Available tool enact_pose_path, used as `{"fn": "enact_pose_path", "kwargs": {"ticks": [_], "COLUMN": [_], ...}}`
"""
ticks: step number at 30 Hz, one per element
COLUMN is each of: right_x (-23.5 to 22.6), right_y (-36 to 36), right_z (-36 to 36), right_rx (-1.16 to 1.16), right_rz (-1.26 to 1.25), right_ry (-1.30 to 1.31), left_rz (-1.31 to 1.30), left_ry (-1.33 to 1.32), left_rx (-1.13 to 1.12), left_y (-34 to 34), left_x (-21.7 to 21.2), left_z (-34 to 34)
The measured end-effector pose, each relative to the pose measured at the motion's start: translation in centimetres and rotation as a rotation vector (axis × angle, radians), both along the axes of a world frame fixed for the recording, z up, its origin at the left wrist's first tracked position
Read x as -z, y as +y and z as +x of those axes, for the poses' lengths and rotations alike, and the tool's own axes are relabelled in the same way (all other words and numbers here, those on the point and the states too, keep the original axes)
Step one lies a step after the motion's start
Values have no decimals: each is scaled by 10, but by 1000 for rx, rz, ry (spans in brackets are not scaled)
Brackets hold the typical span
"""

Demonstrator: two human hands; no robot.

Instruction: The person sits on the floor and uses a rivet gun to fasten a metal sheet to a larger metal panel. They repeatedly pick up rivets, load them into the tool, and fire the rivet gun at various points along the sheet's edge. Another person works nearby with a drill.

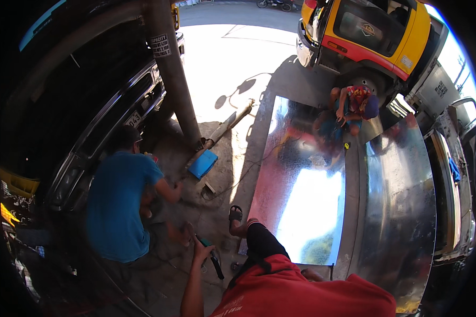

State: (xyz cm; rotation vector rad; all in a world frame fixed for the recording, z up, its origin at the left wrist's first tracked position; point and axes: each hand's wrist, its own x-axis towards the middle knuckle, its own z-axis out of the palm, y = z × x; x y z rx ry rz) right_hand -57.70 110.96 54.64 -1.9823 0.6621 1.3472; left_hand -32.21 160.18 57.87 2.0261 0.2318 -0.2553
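My left hand (200, 250) is wrapped round a green and black power tool (216, 262), shaped like an angle grinder, held low beside my left leg. Its working end is too small and dark to make out. My right hand does not show clearly; only a small patch of skin appears past the edge of my red shirt (285, 290). To my left a person in a blue shirt (119, 206) squats close to the tool. A large shiny metal sheet (296, 158) lies on the ground by my sandalled left foot (235, 214).
A second metal sheet (396, 211) lies at right. Another person (357, 103) crouches at the sheets' far end, near a yellow tape measure (346, 146). A blue box (203, 164), a post (177, 74) and a cord stand or lie ahead. Vehicles, one yellow and red (412, 37), flank the place.
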Motion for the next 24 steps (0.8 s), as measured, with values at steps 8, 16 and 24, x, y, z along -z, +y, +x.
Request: {"fn": "enact_pose_path", "kwargs": {"ticks": [8, 16, 24], "right_x": [11, -93, -131], "right_y": [11, -19, -39], "right_z": [220, 545, 675], "right_rx": [104, 289, 243], "right_rz": [-50, -34, -10], "right_ry": [-7, -798, -588], "left_rz": [-6, 249, 116], "left_ry": [203, 634, 805], "left_rx": [245, 0, -186], "left_y": [-22, 20, 12], "left_x": [-5, 63, 92], "left_z": [246, 281, 358]}}
